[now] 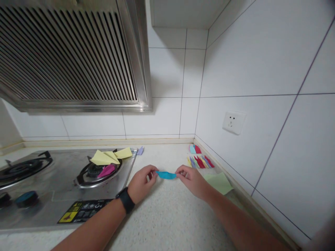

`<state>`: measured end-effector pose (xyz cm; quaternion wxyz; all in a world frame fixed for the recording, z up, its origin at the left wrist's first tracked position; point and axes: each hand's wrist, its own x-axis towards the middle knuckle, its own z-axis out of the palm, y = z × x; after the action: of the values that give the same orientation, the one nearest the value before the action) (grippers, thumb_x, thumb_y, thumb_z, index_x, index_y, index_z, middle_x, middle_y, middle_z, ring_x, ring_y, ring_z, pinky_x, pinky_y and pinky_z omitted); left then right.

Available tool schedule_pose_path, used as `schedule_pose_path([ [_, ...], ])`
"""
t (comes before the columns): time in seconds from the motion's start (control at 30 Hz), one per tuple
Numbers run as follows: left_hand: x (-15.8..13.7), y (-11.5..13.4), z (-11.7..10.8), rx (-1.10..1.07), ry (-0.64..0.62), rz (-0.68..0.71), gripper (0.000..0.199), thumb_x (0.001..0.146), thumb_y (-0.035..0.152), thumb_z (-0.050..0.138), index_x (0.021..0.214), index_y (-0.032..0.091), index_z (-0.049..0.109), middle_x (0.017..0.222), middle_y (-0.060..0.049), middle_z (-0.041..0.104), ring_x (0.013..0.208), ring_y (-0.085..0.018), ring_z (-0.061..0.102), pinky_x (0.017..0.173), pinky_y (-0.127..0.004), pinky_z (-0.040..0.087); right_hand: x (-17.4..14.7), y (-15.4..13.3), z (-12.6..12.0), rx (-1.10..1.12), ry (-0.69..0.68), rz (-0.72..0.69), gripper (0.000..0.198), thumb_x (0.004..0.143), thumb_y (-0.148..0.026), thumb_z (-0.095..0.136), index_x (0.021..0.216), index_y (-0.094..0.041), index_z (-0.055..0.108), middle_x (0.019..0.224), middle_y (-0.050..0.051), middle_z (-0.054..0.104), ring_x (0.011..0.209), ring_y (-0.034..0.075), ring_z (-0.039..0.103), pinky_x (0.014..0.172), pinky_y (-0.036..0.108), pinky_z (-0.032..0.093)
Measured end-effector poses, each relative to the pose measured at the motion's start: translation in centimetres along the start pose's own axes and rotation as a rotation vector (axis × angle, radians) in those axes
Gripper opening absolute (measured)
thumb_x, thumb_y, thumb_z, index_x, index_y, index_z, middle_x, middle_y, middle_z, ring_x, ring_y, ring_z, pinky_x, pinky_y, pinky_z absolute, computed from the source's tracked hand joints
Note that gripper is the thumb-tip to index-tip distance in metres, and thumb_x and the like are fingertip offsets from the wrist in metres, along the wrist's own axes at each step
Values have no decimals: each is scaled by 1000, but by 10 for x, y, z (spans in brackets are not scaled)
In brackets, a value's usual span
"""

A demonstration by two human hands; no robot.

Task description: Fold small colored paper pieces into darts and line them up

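Blue paper (166, 175), ends in left fingers (151, 168) and right fingers (182, 169)

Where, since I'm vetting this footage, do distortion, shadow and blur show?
Head view: wide-angle stretch toward the edges, as at the range hood; head view: soft shadow on the tiled wall beside it; head view: blurred dark patch, lower right corner; head view: blue paper slightly soft.

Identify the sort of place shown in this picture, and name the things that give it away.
Most likely a home kitchen: a slatted, silver metal range hood hangs above a flat, silver metal gas hob with round black burners, beside a pale, speckled countertop.
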<state>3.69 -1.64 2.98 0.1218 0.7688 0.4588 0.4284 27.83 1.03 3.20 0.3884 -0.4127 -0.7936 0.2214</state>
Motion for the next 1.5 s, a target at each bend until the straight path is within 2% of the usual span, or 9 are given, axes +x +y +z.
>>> schedule_pose_path([
  [0.1,-1,1,1,-20,-5,-5,21,88,26,50,106,20,60,82,-2,63,66,-12,56,54,-21,42,1,-2,2,95,-4,32,11,84,-26,56,85,-19,65,72,0,63,67,13,56,58,23,40],
  [0.23,-4,2,0,-28,-25,43,31,86,25,53,116,21,56,94,-4,63,70,-11,57,53,-19,43,2,0,3,254,-45,122,14,84,-28,55,91,-19,62,73,0,58,61,11,52,48,19,39],
  [0.37,-4,2,1,-16,-39,79,28,83,22,56,111,21,59,93,-4,62,72,-12,56,54,-19,44,4,7,5,354,-71,190,14,84,-27,53,92,-19,60,72,-1,54,57,10,49,42,17,39],
  [0.53,-2,2,0,10,-23,87,13,86,22,54,96,19,62,86,-3,62,71,-12,56,55,-20,44,3,6,8,359,-99,186,16,84,-29,54,94,-19,60,77,1,57,61,11,52,42,17,42],
  [0.67,-2,5,-2,52,-44,98,12,88,24,53,89,19,64,80,-2,61,69,-12,54,56,-20,43,-1,-1,7,340,-129,127,17,84,-32,56,95,-19,61,78,1,58,63,11,52,45,18,41],
  [0.8,-3,7,-2,70,-66,112,12,89,25,53,91,19,64,80,-2,61,70,-12,54,57,-20,43,-3,-4,7,231,-70,49,13,82,-29,61,89,-18,64,70,-1,57,61,10,50,51,19,39],
  [1.0,-4,9,-2,119,-96,167,15,90,25,51,93,20,65,79,-3,61,72,-13,56,59,-21,43,-4,-6,7,87,-59,-10,10,82,-26,61,87,-19,66,64,-2,57,54,9,47,49,20,34],
  [1.23,-4,10,-5,224,-113,248,14,89,25,53,91,21,66,78,-2,64,73,-14,57,65,-25,43,-6,-17,0,-106,-44,-233,9,81,-17,62,89,-21,65,83,2,64,74,14,56,65,24,42],
  [1.5,-4,7,-3,280,-131,280,16,90,25,50,91,22,66,79,-3,65,76,-16,58,67,-26,43,-7,-19,-4,-185,-31,-338,9,82,-15,62,88,-21,65,83,3,65,83,18,57,73,28,43],
])
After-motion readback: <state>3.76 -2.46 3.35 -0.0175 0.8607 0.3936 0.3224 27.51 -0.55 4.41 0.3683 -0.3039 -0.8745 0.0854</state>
